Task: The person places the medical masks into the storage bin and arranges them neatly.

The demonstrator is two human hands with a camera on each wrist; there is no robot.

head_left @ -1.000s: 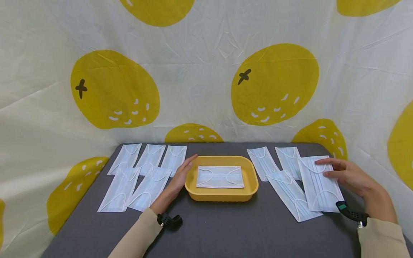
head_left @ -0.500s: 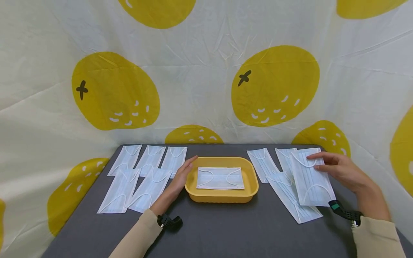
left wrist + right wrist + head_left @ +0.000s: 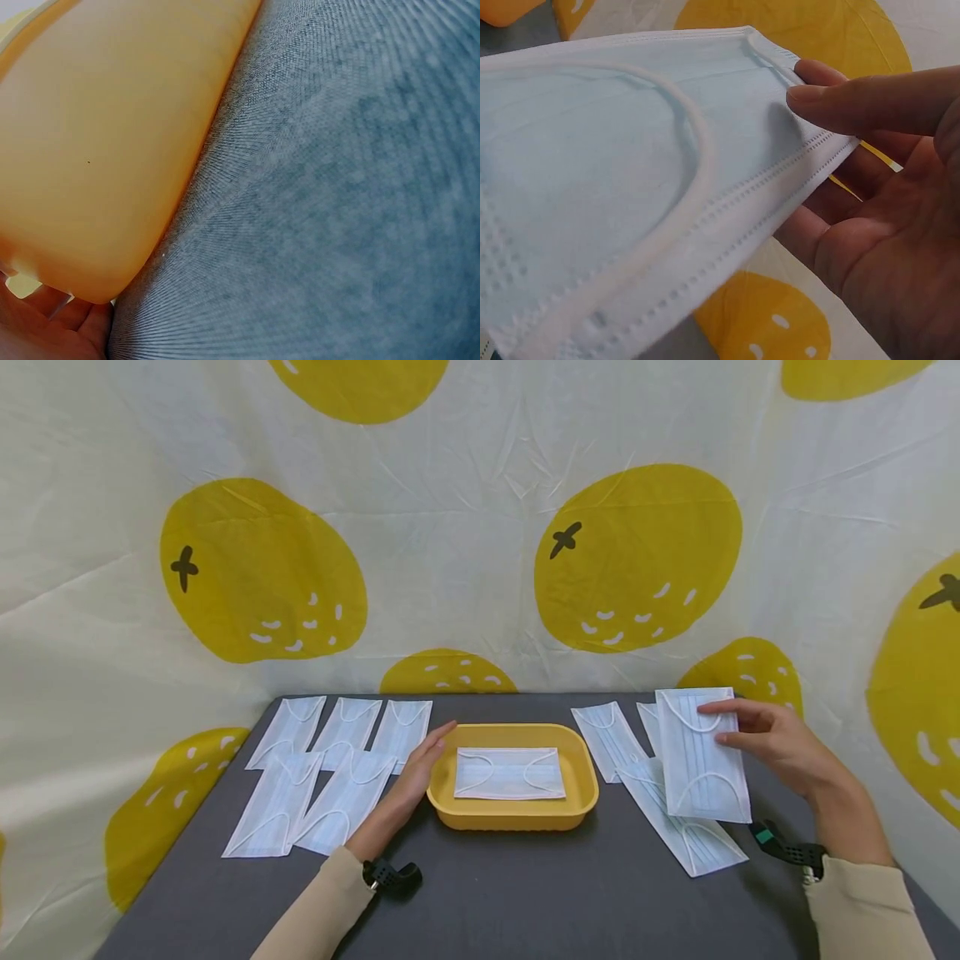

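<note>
Pinched between thumb and fingertips of the right hand: a pale blue face mask, gripped at one short edge, thumb on top, the other fingers under the fabric. Held off the table, long axis running from the pinch at the far end down toward the near edge, ear-loop side facing up, the near end hanging free over other masks. Just below and left of that grip, three more masks on the right, lying flat, long axes slanting away from the fingers, one partly covered by the held mask. Further left, past those, a yellow tray with a single mask lying flat inside, long axis crosswise. Resting against the tray's left wall: the left hand, fingers straight and together, laid flat along the rim, nothing gripped; close up from the left wrist, only the tray's wall, grey table cloth and a bit of fingers at the corner. Just left of those fingers, five masks on the left in two rows, long axes slanting away toward the backdrop. Behind everything, a white curtain printed with large yellow fruit.
</note>
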